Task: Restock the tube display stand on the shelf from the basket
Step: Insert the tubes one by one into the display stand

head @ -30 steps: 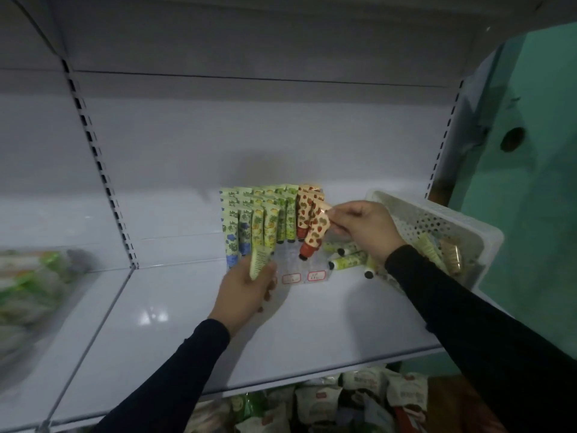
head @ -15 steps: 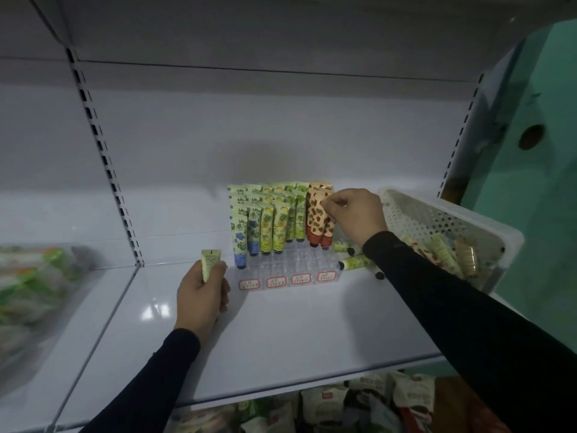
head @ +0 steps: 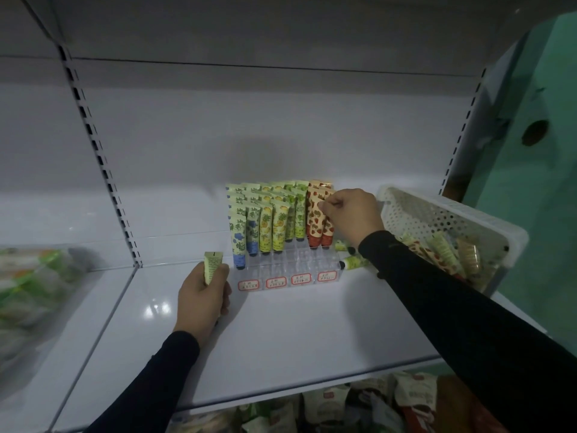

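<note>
Since the earlier frame the left hand (head: 203,295) has drawn back from the front of the display stand (head: 287,270) toward the lower left, and the strawberry tube (head: 326,220) that hung tilted in the right hand (head: 352,215) a second ago now stands upright in the rightmost column. The right hand, right of centre, still pinches the top of that tube between curled fingers. The left hand grips a pale green tube (head: 212,267) upright, just left of the stand. The clear stand sits at the centre on the white shelf (head: 281,339), its back rows full of green, yellow and red tubes, its front slots bare above four red labels. The white basket (head: 452,220) lies tipped at the right edge with more tubes inside; a loose green tube (head: 354,263) lies between it and the stand.
</note>
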A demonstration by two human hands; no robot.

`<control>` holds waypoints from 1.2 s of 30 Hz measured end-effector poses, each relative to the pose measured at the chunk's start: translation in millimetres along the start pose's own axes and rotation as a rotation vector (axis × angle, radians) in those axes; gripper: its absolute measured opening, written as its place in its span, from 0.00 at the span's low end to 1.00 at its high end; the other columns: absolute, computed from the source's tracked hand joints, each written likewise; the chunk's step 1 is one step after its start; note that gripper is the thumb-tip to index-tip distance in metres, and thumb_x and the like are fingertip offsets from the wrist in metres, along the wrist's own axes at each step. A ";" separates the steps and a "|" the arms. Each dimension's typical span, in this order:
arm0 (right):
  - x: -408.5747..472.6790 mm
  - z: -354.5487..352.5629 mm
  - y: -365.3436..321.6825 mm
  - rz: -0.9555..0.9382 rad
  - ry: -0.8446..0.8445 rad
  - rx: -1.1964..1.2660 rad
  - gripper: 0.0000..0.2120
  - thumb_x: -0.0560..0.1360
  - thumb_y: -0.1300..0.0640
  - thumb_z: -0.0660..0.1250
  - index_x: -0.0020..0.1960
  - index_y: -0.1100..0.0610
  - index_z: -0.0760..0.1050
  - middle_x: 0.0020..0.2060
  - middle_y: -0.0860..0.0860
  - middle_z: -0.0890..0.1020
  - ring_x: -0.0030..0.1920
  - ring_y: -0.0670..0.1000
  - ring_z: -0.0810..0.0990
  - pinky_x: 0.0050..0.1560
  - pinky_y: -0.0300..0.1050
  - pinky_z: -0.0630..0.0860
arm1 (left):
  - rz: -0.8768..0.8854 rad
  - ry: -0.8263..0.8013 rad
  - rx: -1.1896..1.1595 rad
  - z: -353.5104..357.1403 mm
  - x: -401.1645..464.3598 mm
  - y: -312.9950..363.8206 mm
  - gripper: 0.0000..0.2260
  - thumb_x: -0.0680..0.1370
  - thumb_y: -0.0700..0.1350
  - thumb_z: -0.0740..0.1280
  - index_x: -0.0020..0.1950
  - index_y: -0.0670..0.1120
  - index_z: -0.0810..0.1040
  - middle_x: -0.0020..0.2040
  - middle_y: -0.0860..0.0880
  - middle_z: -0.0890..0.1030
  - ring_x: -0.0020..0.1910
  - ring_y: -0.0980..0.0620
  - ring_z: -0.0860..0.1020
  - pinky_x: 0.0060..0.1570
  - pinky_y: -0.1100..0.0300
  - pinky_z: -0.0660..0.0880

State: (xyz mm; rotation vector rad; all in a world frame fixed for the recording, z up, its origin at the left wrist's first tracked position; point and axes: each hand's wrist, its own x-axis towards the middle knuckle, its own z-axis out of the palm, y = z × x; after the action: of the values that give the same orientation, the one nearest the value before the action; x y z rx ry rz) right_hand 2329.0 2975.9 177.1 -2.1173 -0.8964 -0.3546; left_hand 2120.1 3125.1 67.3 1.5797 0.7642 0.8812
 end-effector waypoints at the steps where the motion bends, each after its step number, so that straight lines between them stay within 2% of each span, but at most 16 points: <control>1: 0.2 0.2 0.6 0.006 0.000 0.007 0.11 0.76 0.54 0.69 0.43 0.60 0.84 0.40 0.52 0.85 0.42 0.49 0.80 0.49 0.44 0.77 | 0.000 -0.001 0.000 0.0 -0.4 0.3 0.11 0.81 0.47 0.63 0.42 0.41 0.72 0.31 0.45 0.76 0.24 0.50 0.71 0.22 0.59 0.66; 4: 1.2 -0.6 2.1 0.023 -0.006 0.020 0.11 0.76 0.54 0.69 0.41 0.61 0.83 0.39 0.53 0.85 0.43 0.49 0.81 0.51 0.46 0.78 | 0.004 -0.002 0.012 0.4 -0.9 1.1 0.11 0.81 0.47 0.63 0.42 0.41 0.72 0.30 0.45 0.76 0.24 0.50 0.70 0.21 0.61 0.66; 12: 3.4 -2.5 0.9 0.024 -0.022 -0.032 0.12 0.76 0.54 0.68 0.41 0.62 0.83 0.41 0.53 0.85 0.45 0.48 0.81 0.48 0.41 0.75 | 0.020 -0.011 0.018 0.9 -0.9 0.7 0.11 0.81 0.46 0.63 0.41 0.41 0.72 0.30 0.45 0.76 0.24 0.50 0.71 0.21 0.61 0.66; 17: 3.7 -0.6 0.0 -0.002 -0.004 -0.082 0.13 0.77 0.54 0.67 0.41 0.63 0.83 0.40 0.55 0.85 0.43 0.50 0.81 0.47 0.42 0.76 | 0.014 -0.009 0.026 0.6 0.6 -0.6 0.12 0.81 0.47 0.63 0.42 0.41 0.72 0.30 0.45 0.76 0.23 0.51 0.70 0.21 0.61 0.66; 20: 3.4 0.3 -1.3 -0.009 0.002 -0.094 0.13 0.77 0.54 0.67 0.41 0.62 0.83 0.40 0.54 0.85 0.44 0.49 0.81 0.43 0.38 0.71 | 0.012 -0.010 0.025 1.1 1.0 -0.9 0.12 0.81 0.46 0.63 0.42 0.39 0.72 0.30 0.45 0.75 0.23 0.51 0.70 0.21 0.62 0.66; 23: 2.3 0.8 -4.3 -0.023 0.009 -0.079 0.12 0.77 0.54 0.67 0.43 0.60 0.84 0.41 0.53 0.85 0.44 0.49 0.81 0.43 0.36 0.69 | 0.013 -0.009 0.018 0.6 0.7 -0.9 0.12 0.81 0.47 0.63 0.42 0.39 0.73 0.30 0.45 0.76 0.24 0.50 0.70 0.21 0.61 0.66; 28: 0.4 1.2 -5.9 -0.044 0.006 -0.092 0.12 0.77 0.54 0.67 0.43 0.61 0.84 0.40 0.55 0.85 0.43 0.51 0.81 0.45 0.38 0.72 | 0.017 -0.013 0.020 0.9 1.0 -1.5 0.12 0.81 0.46 0.63 0.42 0.39 0.72 0.29 0.45 0.76 0.24 0.49 0.71 0.21 0.59 0.67; 32: -0.9 1.0 -6.0 -0.057 0.005 -0.081 0.12 0.77 0.55 0.67 0.43 0.63 0.84 0.40 0.57 0.85 0.42 0.53 0.82 0.48 0.45 0.76 | 0.018 -0.009 0.022 1.1 0.5 -1.6 0.12 0.81 0.46 0.63 0.42 0.39 0.72 0.30 0.45 0.76 0.24 0.49 0.70 0.21 0.59 0.66; 36: -0.1 1.5 -6.1 -0.060 0.009 -0.079 0.12 0.77 0.55 0.67 0.42 0.63 0.84 0.39 0.57 0.85 0.42 0.53 0.81 0.46 0.41 0.74 | 0.017 -0.013 0.012 1.4 -0.3 -0.9 0.12 0.81 0.46 0.63 0.43 0.39 0.72 0.30 0.44 0.76 0.24 0.50 0.70 0.21 0.60 0.66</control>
State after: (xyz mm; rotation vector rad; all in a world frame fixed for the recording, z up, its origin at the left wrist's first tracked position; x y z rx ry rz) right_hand 2324.6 2979.6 179.5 -2.1621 -0.9557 -0.4364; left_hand 2121.1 3124.3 66.2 1.6032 0.7491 0.8791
